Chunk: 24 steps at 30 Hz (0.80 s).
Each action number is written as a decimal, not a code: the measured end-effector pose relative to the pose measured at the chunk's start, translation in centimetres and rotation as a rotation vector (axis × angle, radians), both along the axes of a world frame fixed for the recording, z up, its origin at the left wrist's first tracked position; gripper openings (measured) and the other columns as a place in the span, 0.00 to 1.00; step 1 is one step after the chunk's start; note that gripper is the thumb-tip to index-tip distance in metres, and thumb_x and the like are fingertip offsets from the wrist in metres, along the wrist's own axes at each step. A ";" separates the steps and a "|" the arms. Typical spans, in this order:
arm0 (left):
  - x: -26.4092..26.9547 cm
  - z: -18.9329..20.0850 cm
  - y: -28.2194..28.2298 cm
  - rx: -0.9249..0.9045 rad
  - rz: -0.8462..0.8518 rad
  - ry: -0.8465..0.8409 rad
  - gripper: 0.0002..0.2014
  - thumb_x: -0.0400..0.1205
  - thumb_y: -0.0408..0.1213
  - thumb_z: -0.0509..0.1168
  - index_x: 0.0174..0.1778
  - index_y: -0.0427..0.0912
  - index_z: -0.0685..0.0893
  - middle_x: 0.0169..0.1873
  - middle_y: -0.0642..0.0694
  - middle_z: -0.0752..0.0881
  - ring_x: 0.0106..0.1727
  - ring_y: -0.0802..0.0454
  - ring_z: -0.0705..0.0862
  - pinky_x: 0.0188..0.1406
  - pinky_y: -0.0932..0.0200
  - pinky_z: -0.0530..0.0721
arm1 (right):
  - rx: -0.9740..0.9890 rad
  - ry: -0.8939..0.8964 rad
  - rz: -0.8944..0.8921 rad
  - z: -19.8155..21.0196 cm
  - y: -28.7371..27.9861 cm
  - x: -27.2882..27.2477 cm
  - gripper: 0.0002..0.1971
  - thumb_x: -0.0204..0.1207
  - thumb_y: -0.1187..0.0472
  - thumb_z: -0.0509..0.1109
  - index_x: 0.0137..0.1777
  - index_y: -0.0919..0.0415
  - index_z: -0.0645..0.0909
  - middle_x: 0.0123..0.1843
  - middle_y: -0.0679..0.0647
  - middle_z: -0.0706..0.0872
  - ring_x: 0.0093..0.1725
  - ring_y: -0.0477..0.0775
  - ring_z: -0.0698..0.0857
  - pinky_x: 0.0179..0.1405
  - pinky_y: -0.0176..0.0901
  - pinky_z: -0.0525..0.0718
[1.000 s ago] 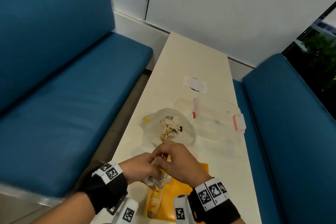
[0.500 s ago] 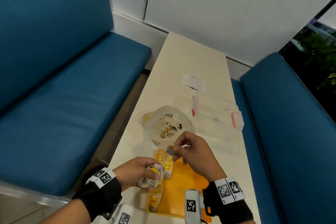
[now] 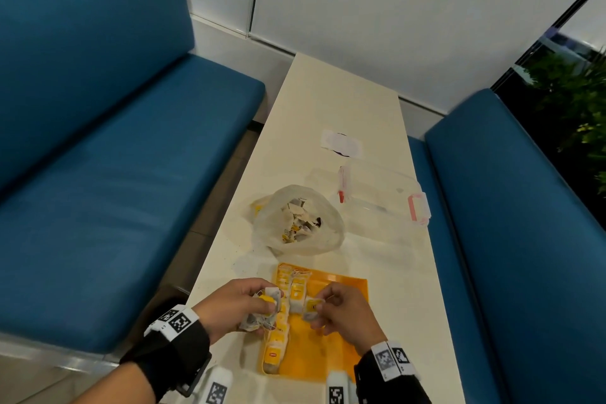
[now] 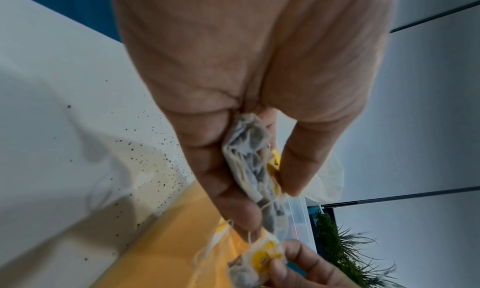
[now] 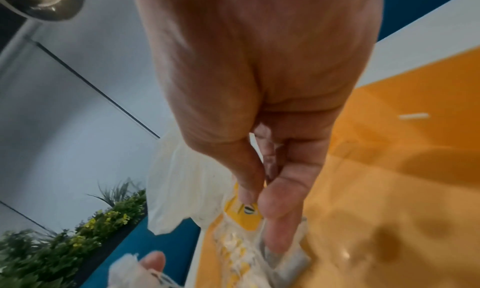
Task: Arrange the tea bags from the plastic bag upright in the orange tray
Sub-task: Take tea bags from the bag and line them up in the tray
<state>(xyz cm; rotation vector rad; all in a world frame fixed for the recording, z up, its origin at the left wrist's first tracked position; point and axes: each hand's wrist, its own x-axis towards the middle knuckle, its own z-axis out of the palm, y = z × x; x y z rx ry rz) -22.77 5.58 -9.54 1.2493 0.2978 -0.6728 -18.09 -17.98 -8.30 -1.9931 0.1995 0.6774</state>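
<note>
The orange tray (image 3: pixel 337 292) lies flat at the near end of the table, with a row of tea bags (image 3: pixel 278 334) with yellow tags along its left side. My left hand (image 3: pixel 242 305) grips a bunch of tea bags (image 4: pixel 249 159) at the tray's left edge. Over the tray, just right of the row, my right hand (image 3: pixel 334 308) pinches one tea bag (image 3: pixel 311 307) by its yellow tag (image 5: pixel 246 212). The clear plastic bag (image 3: pixel 298 220) lies open beyond the tray with several tea bags inside.
A clear lidded box (image 3: pixel 383 193) with pink clasps stands right of the bag, a small white packet (image 3: pixel 341 143) farther back. Tea dust (image 4: pixel 145 149) speckles the table (image 3: pixel 331 92). Blue benches (image 3: pixel 108 154) run along both sides.
My right hand took one tea bag away from the left hand's bunch and has brought it down over the tray. The left hand has stayed at the tray's left edge with its bunch.
</note>
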 end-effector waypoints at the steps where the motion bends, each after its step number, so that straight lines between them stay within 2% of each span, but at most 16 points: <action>1: 0.0 0.0 -0.1 -0.002 0.003 -0.004 0.13 0.81 0.25 0.69 0.61 0.38 0.89 0.55 0.35 0.92 0.57 0.36 0.91 0.51 0.47 0.90 | -0.021 0.013 0.003 -0.6 0.0 -0.1 0.04 0.80 0.74 0.67 0.47 0.66 0.80 0.31 0.61 0.90 0.33 0.61 0.91 0.26 0.44 0.85; 5: 0.0 -0.1 -0.6 0.024 0.014 -0.007 0.12 0.81 0.25 0.71 0.59 0.39 0.90 0.56 0.32 0.90 0.57 0.33 0.90 0.52 0.44 0.89 | -0.075 0.071 -0.012 -2.1 0.6 -0.3 0.08 0.77 0.76 0.63 0.44 0.64 0.80 0.31 0.64 0.90 0.31 0.60 0.90 0.23 0.42 0.82; 10: 0.0 -0.2 -0.9 0.046 0.022 0.000 0.13 0.80 0.26 0.72 0.61 0.38 0.88 0.57 0.30 0.90 0.59 0.30 0.89 0.56 0.39 0.88 | -0.162 0.088 -0.055 -2.9 1.7 -0.2 0.08 0.73 0.73 0.69 0.40 0.60 0.83 0.31 0.58 0.88 0.25 0.52 0.86 0.19 0.37 0.77; 15: -0.1 -0.4 -0.9 0.045 0.031 -0.003 0.13 0.80 0.25 0.72 0.61 0.38 0.88 0.56 0.31 0.90 0.58 0.30 0.89 0.57 0.37 0.87 | -0.147 0.095 -0.075 -3.8 2.3 0.0 0.07 0.73 0.73 0.72 0.39 0.61 0.81 0.33 0.62 0.87 0.26 0.55 0.86 0.18 0.35 0.76; 20: -0.1 -0.4 -0.9 0.051 0.029 -0.007 0.13 0.80 0.26 0.72 0.61 0.39 0.89 0.56 0.31 0.90 0.57 0.32 0.90 0.53 0.42 0.89 | -0.174 0.069 -0.102 -4.1 2.8 0.5 0.09 0.73 0.73 0.71 0.37 0.60 0.79 0.32 0.61 0.86 0.28 0.58 0.87 0.19 0.38 0.78; 24: 0.0 -0.5 -0.9 0.055 0.027 -0.014 0.13 0.80 0.25 0.72 0.60 0.39 0.89 0.55 0.31 0.90 0.52 0.37 0.92 0.47 0.48 0.90 | -0.195 0.058 -0.136 -4.2 3.3 0.9 0.08 0.73 0.72 0.71 0.38 0.60 0.80 0.36 0.63 0.89 0.29 0.59 0.88 0.23 0.42 0.84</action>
